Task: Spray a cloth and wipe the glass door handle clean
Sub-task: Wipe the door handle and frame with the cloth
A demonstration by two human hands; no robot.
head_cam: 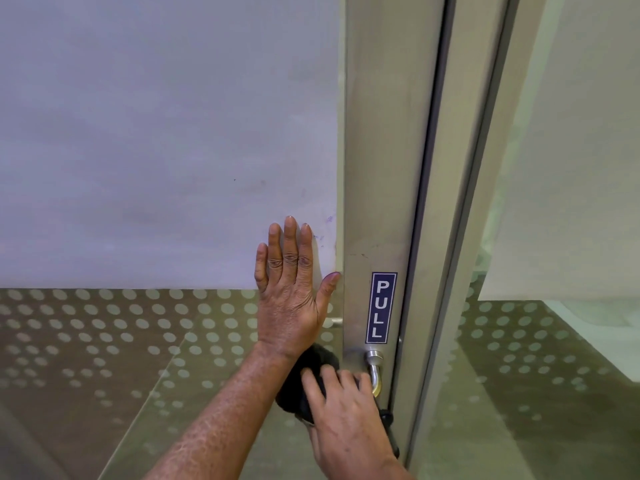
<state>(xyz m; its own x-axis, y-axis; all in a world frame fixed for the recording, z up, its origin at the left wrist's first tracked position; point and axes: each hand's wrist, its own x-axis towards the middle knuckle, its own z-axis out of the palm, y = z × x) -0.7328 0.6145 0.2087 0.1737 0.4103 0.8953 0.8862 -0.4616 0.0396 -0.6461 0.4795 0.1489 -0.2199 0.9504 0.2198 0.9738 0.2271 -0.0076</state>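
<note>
A brushed-metal lever handle (375,370) sits low on the aluminium door stile (377,188), just under a blue PULL sticker (381,307). My right hand (341,410) grips a dark cloth (304,379) and presses it against the lever; most of the lever is hidden under the cloth and fingers. My left hand (291,296) lies flat with fingers spread on the frosted glass panel (166,140), left of the stile, holding nothing. No spray bottle is in view.
The lower glass carries a pattern of frosted dots (104,334). A second metal frame (485,202) and another glass pane (571,237) stand to the right of the door edge. A dark key or tag (387,419) hangs below the handle.
</note>
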